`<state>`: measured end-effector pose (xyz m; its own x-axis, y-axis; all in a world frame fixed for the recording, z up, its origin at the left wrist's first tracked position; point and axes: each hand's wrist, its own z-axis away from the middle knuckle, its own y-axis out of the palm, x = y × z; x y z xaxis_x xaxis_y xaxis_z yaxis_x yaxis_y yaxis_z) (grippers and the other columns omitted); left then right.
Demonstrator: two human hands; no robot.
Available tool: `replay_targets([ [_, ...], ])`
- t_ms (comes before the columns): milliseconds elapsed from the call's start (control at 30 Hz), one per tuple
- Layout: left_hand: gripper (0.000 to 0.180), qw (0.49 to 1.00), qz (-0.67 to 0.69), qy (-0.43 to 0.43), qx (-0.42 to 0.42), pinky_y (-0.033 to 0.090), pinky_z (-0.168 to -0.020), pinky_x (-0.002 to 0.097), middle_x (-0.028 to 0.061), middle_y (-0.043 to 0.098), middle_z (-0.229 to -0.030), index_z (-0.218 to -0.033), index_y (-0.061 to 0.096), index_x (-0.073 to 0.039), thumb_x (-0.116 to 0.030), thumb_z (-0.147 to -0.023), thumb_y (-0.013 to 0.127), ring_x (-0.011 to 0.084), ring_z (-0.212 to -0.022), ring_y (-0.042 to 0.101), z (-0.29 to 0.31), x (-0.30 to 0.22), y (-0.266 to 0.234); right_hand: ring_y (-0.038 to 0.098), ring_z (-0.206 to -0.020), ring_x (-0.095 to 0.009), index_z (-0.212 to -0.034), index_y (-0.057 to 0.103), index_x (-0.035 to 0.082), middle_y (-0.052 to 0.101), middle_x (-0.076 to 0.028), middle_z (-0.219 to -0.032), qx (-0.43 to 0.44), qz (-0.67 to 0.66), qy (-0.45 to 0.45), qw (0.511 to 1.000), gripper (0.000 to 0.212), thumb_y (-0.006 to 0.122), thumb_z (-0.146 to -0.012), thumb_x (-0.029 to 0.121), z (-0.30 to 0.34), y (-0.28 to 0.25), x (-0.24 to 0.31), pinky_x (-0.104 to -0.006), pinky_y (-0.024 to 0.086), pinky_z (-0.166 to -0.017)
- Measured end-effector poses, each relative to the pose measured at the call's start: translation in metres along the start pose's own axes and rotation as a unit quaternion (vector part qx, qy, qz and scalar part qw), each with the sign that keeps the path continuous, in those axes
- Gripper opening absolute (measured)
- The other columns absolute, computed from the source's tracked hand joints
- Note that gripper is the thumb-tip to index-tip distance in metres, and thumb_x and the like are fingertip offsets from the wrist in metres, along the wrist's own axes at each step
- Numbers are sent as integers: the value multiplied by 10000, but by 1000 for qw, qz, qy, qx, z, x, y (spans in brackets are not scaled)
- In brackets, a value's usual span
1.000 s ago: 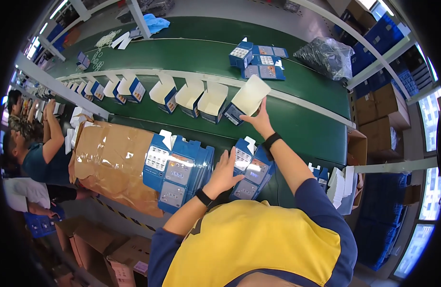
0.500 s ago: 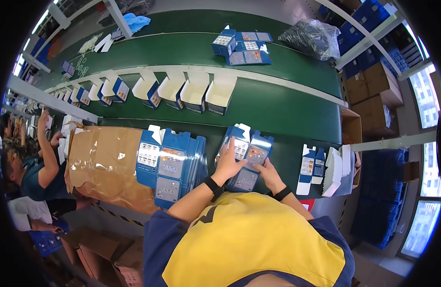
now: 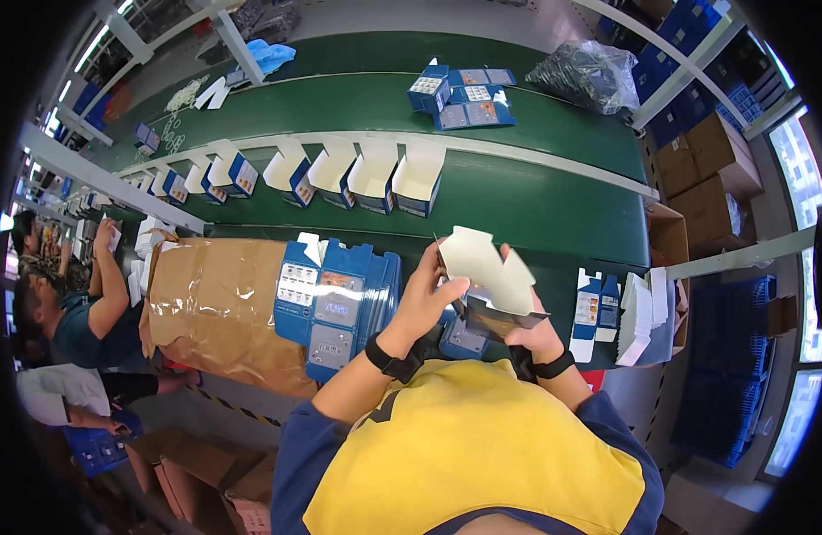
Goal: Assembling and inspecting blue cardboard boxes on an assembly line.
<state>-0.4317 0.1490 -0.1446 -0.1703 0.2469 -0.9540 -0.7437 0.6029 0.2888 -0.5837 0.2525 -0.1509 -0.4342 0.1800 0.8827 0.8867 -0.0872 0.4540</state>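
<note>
Between my two hands is a small carton point(image 3: 487, 267), partly opened out, with its white inner flaps showing upward. My left hand point(image 3: 420, 299) grips its left side, thumb on the near edge. On its right, my right hand point(image 3: 537, 334) holds the lower corner. Beneath it shows part of a flat blue carton blank point(image 3: 462, 341) on the bench. A thick stack of flat blue printed cartons point(image 3: 335, 299) lies left of my left hand, beside a brown paper-wrapped bundle point(image 3: 228, 299).
Several open cartons point(image 3: 420, 183) stand in a row on the green conveyor point(image 3: 536, 201). Folded blue cartons point(image 3: 473, 98) lie on the far belt near a dark plastic bag point(image 3: 589, 76). White folded pieces point(image 3: 636, 321) stand at right. Co-workers point(image 3: 90, 303) work at left.
My hands have lifted a carton from the small pile, and it has gone from flat to partly opened, with white flaps showing. The view has shifted slightly.
</note>
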Motion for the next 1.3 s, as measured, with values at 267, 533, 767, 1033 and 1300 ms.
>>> replay_targets([
  [267, 1024, 948, -256, 181, 64, 239, -1066, 407, 199, 354, -1307, -1420, 78, -6, -222, -682, 753, 348, -1255, 353, 23, -17, 8, 368, -1266, -227, -1445, 132, 52, 320, -92, -1411, -60, 14, -107, 992, 1286, 879, -476, 447, -32, 17, 3, -351, 310, -1033],
  [533, 953, 841, -401, 349, 99, 229, -1054, 537, 218, 330, -1294, -1372, 214, -16, -77, -592, 759, 415, -1240, 338, 18, -47, -13, 375, -1273, -243, -1419, 238, 66, 378, -138, -1379, 57, 123, -70, 988, 1110, 840, -563, 438, -23, 20, 42, -360, 312, -1029],
  [767, 730, 825, -354, 422, 129, 299, -1017, 535, 208, 355, -1266, -1234, 496, -181, -33, -565, 749, 397, -1193, 379, 14, -40, -5, 415, -1238, -248, -1408, 267, 60, 447, -163, -1316, 20, 118, -114, 986, 761, 689, -797, 228, -22, 27, 53, -367, 339, -1008],
  [1033, 698, 834, -396, 361, 131, 420, -912, 473, 218, 381, -1263, -1185, 519, -223, -89, -558, 796, 396, -1109, 463, 21, -55, 1, 449, -1189, -277, -1328, 437, 64, 456, -158, -1322, -5, 167, -71, 983, 555, 645, -823, 157, -24, 27, 53, -401, 364, -976],
  [1300, 986, 865, -323, 368, 109, 401, -934, 492, 237, 409, -1249, -1347, 264, -245, -194, -562, 858, 394, -1123, 470, 20, -52, -2, 498, -1142, -300, -1239, 553, 91, 499, -172, -1277, 98, 319, -217, 917, 488, 677, -768, 70, -28, 24, 58, -367, 404, -945],
])
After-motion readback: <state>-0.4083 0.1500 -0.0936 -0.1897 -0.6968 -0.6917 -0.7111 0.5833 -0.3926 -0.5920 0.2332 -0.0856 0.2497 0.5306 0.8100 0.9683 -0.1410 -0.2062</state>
